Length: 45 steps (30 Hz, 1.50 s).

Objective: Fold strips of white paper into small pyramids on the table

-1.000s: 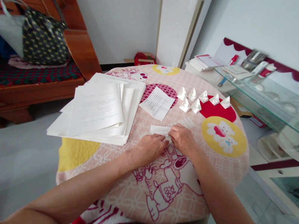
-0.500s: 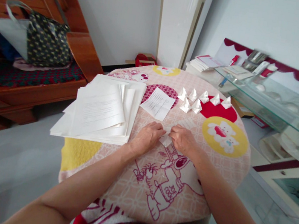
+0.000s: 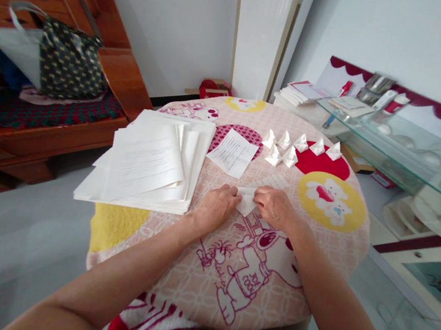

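Your left hand (image 3: 217, 205) has its fingers bunched on the left end of the folded paper (image 3: 247, 203); the paper lies between your hands on the near half of the table (image 3: 328, 250), and your right hand (image 3: 275, 207) clamps its right end. Half a second ago your hands sat closer, hiding more paper.

- Bare left hand (image 3: 217, 205) and bare right hand (image 3: 276, 208) now wider apart.
- Small folded white paper piece (image 3: 246, 204) between them shows more surface.
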Tool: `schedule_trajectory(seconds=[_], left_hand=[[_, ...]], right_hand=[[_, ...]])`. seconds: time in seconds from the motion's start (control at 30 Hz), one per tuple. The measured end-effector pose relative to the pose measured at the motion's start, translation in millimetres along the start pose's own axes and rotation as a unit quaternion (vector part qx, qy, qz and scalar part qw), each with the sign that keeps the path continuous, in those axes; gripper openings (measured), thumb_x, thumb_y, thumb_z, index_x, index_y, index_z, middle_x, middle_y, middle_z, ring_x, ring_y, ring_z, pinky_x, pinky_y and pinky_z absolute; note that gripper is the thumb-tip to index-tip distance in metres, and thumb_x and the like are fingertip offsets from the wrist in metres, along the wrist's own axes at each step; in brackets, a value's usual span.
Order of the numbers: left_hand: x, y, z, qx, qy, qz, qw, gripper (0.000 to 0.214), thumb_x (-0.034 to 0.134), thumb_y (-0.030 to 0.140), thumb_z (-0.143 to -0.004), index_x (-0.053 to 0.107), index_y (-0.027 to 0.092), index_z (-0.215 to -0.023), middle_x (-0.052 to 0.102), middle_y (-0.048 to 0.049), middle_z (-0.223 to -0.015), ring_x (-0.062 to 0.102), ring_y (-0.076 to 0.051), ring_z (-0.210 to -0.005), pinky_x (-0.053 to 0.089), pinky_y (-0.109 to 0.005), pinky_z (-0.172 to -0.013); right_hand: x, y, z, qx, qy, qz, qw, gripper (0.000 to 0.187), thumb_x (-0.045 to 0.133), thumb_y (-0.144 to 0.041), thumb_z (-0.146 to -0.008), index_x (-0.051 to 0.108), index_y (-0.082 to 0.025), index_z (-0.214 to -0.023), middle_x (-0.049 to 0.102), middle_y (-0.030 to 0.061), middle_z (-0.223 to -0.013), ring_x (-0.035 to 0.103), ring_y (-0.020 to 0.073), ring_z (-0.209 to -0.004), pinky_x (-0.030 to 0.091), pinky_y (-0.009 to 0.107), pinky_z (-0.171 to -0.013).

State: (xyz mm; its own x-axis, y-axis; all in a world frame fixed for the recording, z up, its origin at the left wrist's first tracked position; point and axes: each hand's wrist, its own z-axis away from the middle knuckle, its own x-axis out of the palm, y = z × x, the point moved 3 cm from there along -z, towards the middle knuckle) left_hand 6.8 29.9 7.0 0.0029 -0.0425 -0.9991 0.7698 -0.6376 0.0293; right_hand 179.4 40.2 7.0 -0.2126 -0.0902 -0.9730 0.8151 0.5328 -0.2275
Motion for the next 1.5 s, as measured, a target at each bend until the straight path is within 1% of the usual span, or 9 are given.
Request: schedule_trajectory(seconds=[0.2, 0.3, 0.4, 0.73, 1.0, 1.13, 1.23, 1.37, 1.5], left_hand=[[3.1, 3, 0, 0.011, 0.029, -0.003, 1.0, 0.033, 0.039, 0.021, -0.106, 0.064, 0.022, -0.128, 0.064, -0.0114, -0.103, 0.06, -0.026, -0.103, 0.051, -0.031, -0.075], [2.3, 5, 0, 0.012, 0.026, -0.004, 1.0, 0.03, 0.04, 0.021, -0.105, 0.066, 0.021, -0.122, 0.063, -0.0121, -0.103, 0.059, -0.026, -0.104, 0.051, -0.031, -0.076], [1.3, 6, -1, 0.003, 0.018, -0.003, 1.0, 0.03, 0.04, 0.021, -0.105, 0.067, 0.021, -0.12, 0.063, -0.0124, -0.104, 0.059, -0.027, -0.103, 0.05, -0.031, -0.073], [4.4, 6, 0, 0.012, 0.031, -0.012, 0.999, 0.031, 0.039, 0.019, -0.105, 0.068, 0.021, -0.117, 0.063, -0.0125, -0.103, 0.06, -0.027, -0.103, 0.05, -0.031, -0.071], [4.3, 5, 0, 0.01, 0.029, -0.002, 1.0, 0.032, 0.04, 0.019, -0.105, 0.067, 0.02, -0.12, 0.063, -0.0136, -0.105, 0.059, -0.028, -0.104, 0.051, -0.032, -0.071], [4.9, 5, -1, 0.013, 0.033, 0.0, 0.999, 0.031, 0.04, 0.019, -0.105, 0.068, 0.02, -0.12, 0.064, -0.0137, -0.105, 0.059, -0.028, -0.105, 0.051, -0.032, -0.072], [2.5, 6, -1, 0.007, 0.029, -0.002, 1.0, 0.031, 0.042, 0.02, -0.104, 0.069, 0.021, -0.121, 0.065, -0.013, -0.106, 0.061, -0.027, -0.106, 0.051, -0.031, -0.072], [0.7, 0, -4, -0.04, 0.03, 0.049, 0.998, 0.029, 0.048, 0.026, -0.103, 0.074, 0.023, -0.113, 0.069, -0.01, -0.108, 0.065, -0.026, -0.102, 0.051, -0.032, -0.075], [4.3, -20, -15, -0.132, 0.088, 0.161, 0.974, 0.02, 0.058, 0.024, -0.097, 0.074, 0.02, -0.108, 0.074, -0.0066, -0.104, 0.068, -0.02, -0.094, 0.051, -0.03, -0.082]], right_hand=[[2, 12, -10, 0.106, 0.111, -0.136, 0.979, 0.025, 0.059, -0.002, -0.08, 0.079, -0.016, -0.075, 0.076, 0.0065, -0.08, 0.066, 0.0175, -0.075, 0.045, 0.027, -0.07], [7, 17, -19, 0.21, 0.117, -0.189, 0.952, 0.019, 0.065, -0.008, -0.079, 0.082, -0.017, -0.081, 0.078, 0.0043, -0.077, 0.068, 0.0178, -0.073, 0.045, 0.025, -0.065], [7, 15, -27, 0.257, 0.103, -0.173, 0.945, 0.009, 0.073, -0.016, -0.077, 0.082, -0.018, -0.079, 0.078, 0.004, -0.076, 0.067, 0.0174, -0.071, 0.042, 0.025, -0.061], [-4, 17, -28, 0.302, 0.044, -0.112, 0.946, 0.004, 0.077, -0.018, -0.072, 0.079, -0.021, -0.073, 0.075, 0.0023, -0.071, 0.066, 0.017, -0.069, 0.04, 0.026, -0.059], [-11, 49, -4, 0.348, 0.083, -0.09, 0.929, 0.011, 0.072, -0.009, -0.068, 0.074, -0.018, -0.063, 0.071, 0.0048, -0.064, 0.066, 0.0198, -0.067, 0.041, 0.027, -0.06], [-7, 43, -6, 0.307, 0.171, -0.199, 0.915, 0.01, 0.066, -0.011, -0.075, 0.075, -0.016, -0.072, 0.072, 0.0035, -0.067, 0.066, 0.0176, -0.065, 0.045, 0.025, -0.06], [2, 25, -18, 0.254, 0.158, -0.292, 0.908, 0.01, 0.065, -0.015, -0.079, 0.076, -0.016, -0.079, 0.072, 0.002, -0.067, 0.065, 0.0156, -0.061, 0.046, 0.023, -0.058], [5, 8, -29, 0.247, 0.095, -0.222, 0.938, 0.008, 0.071, -0.009, -0.072, 0.075, -0.016, -0.07, 0.073, 0.0033, -0.068, 0.065, 0.0159, -0.066, 0.045, 0.024, -0.062], [2, 5, -30, 0.263, 0.073, -0.201, 0.941, 0.006, 0.074, -0.011, -0.072, 0.077, -0.016, -0.07, 0.073, 0.0032, -0.068, 0.064, 0.0154, -0.066, 0.043, 0.025, -0.062]])
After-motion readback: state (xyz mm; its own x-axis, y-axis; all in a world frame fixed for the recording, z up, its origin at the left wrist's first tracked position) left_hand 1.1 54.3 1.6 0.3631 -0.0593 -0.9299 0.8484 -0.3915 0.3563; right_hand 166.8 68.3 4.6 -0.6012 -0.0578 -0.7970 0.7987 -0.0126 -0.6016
